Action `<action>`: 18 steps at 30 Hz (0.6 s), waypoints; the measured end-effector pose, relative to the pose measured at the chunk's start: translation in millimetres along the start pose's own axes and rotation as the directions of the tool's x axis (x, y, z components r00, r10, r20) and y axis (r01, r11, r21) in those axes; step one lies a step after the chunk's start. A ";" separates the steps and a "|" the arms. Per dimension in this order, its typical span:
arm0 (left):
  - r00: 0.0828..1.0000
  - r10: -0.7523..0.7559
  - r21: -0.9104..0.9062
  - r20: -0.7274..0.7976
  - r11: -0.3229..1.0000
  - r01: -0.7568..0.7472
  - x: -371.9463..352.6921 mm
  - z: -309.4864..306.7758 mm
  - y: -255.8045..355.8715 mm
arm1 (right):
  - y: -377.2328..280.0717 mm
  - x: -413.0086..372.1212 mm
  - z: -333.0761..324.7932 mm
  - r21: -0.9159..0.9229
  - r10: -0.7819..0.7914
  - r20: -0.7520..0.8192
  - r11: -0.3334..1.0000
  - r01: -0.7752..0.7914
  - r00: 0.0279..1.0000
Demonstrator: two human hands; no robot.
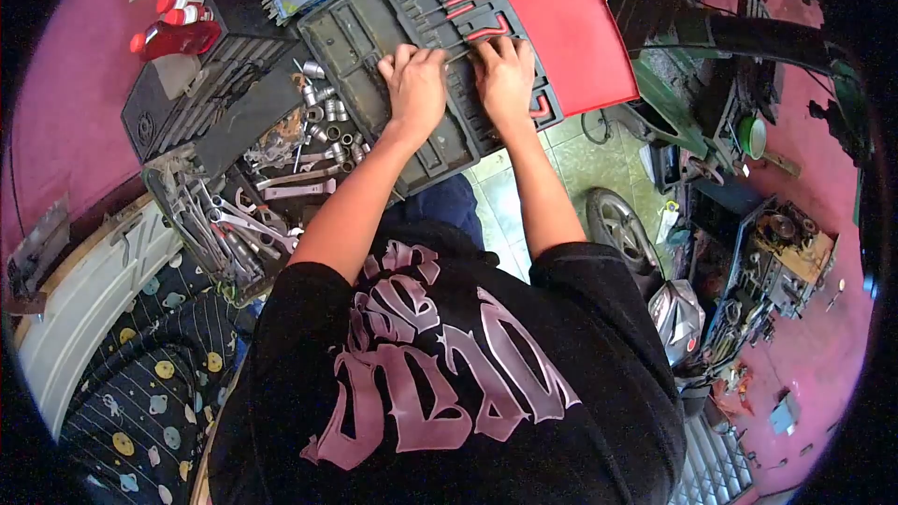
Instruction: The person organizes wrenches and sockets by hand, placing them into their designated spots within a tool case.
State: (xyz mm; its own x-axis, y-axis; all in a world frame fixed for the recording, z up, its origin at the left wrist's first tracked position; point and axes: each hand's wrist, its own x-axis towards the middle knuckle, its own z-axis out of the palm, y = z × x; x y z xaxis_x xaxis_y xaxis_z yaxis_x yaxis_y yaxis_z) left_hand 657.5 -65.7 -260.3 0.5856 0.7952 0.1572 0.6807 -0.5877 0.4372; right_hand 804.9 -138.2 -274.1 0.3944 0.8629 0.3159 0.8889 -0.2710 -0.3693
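A black tool tray (435,157) lies across the top middle, with red-handled tools (460,2) lined up in its moulded slots. Over the tray's middle is my left hand (416,84), its fingers curled. My right hand (505,75) is just to the right, fingers bent down near a red handle (489,29). A thin metal shaft (459,55) spans the gap between both hands, its ends hidden by the fingers. Another red handle (540,106) shows at the tray's right edge.
Beyond the tray is a red panel (561,9). Loose sockets (327,117) and a bin of wrenches (220,234) are at the left, near red bottles (182,33). A wheel (619,229) stands on the tiled floor at the right.
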 end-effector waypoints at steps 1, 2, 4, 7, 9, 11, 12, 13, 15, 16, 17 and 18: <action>1.000 -0.002 0.010 0.008 1.000 0.002 -0.2 0.4 -1.0 | 0.3 -0.6 1.6 -0.012 -0.002 0.007 1.000 0.003 1.000; 1.000 -0.005 0.019 0.016 1.000 0.004 -0.2 1.2 -2.0 | 0.9 -2.0 2.7 0.003 -0.006 0.000 1.000 0.006 1.000; 1.000 0.008 0.031 -0.008 0.999 -0.008 -1.1 3.3 -3.7 | 0.3 -5.0 3.7 -0.013 -0.003 0.007 1.000 0.003 1.000; 1.000 0.013 0.042 -0.022 0.999 -0.013 -1.7 6.5 -4.9 | 1.2 -6.7 7.0 -0.024 -0.003 0.002 1.000 0.004 1.000; 1.000 0.005 0.038 -0.011 0.999 -0.005 -1.4 5.9 -4.8 | 2.6 -8.0 7.5 -0.020 -0.006 -0.009 1.000 0.005 1.000; 1.000 0.016 -0.006 -0.002 1.000 -0.016 -2.2 2.3 -4.3 | 4.1 -8.3 7.4 0.010 -0.007 -0.008 1.000 0.007 1.000; 1.000 0.018 -0.006 -0.002 1.000 -0.018 -2.8 0.6 -4.3 | 3.8 -8.0 5.5 0.009 -0.006 -0.010 1.000 0.006 1.000; 0.999 0.033 -0.042 -0.007 0.999 -0.034 -4.3 -1.3 -4.3 | 3.3 -9.2 2.8 0.044 0.010 -0.002 0.999 -0.010 1.000; 0.999 0.043 -0.075 -0.014 0.996 -0.044 -11.3 -7.1 -7.1 | 0.8 -14.5 -1.8 0.083 0.023 0.010 0.996 -0.024 1.000; 0.997 0.072 -0.107 -0.010 0.992 -0.073 -16.3 -10.7 -9.5 | -0.5 -18.0 -3.8 0.072 0.037 -0.021 0.997 -0.036 0.999; 0.995 0.101 -0.138 -0.009 0.985 -0.101 -21.4 -14.8 -12.2 | -2.2 -21.7 -6.0 0.062 0.051 -0.052 0.997 -0.047 0.997; 0.995 0.096 -0.133 -0.009 0.986 -0.096 -27.3 -20.0 -16.1 | -5.2 -26.3 -10.0 0.088 0.072 -0.062 0.994 -0.066 0.995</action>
State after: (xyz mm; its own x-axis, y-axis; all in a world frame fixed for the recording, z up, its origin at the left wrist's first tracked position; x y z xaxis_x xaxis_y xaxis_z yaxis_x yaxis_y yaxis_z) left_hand 621.8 -75.0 -253.9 0.6439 0.7366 0.2067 0.5564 -0.6363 0.5343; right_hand 792.2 -163.8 -271.8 0.4710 0.8131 0.3420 0.8369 -0.2893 -0.4647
